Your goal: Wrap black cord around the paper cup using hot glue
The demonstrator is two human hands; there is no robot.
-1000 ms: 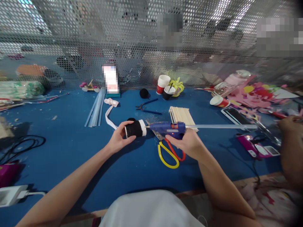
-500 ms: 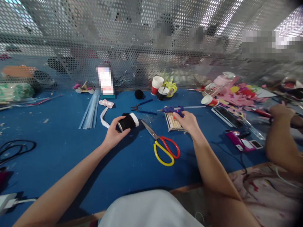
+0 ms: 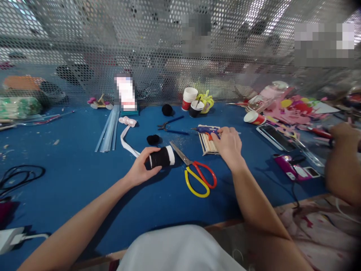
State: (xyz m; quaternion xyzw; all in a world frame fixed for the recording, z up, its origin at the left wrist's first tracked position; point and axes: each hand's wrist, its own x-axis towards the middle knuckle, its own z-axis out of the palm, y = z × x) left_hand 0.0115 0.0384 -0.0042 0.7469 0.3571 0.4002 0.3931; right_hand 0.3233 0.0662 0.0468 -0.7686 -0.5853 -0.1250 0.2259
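Observation:
My left hand (image 3: 141, 169) is closed around a small paper cup wrapped in black (image 3: 162, 157), held on its side just above the blue table (image 3: 84, 177). My right hand (image 3: 229, 145) rests on the blue glue gun (image 3: 205, 130), which lies on a stack of wooden sticks (image 3: 208, 143). Its fingers curl over the gun's handle. Red and yellow scissors (image 3: 197, 175) lie between my two hands. A black pompom (image 3: 153, 139) sits just behind the cup.
A perforated metal screen (image 3: 158, 49) closes off the back. Paper cups (image 3: 193, 102), pliers (image 3: 170, 127), clear glue sticks (image 3: 109, 128) and a white ribbon (image 3: 125, 131) lie behind. Another person's arm (image 3: 341, 162), phones and pink paper scraps fill the right. Cables lie at left.
My right hand carried the glue gun away from the cup and laid it on the wooden sticks. The left hand kept the black cup and shifted slightly nearer.

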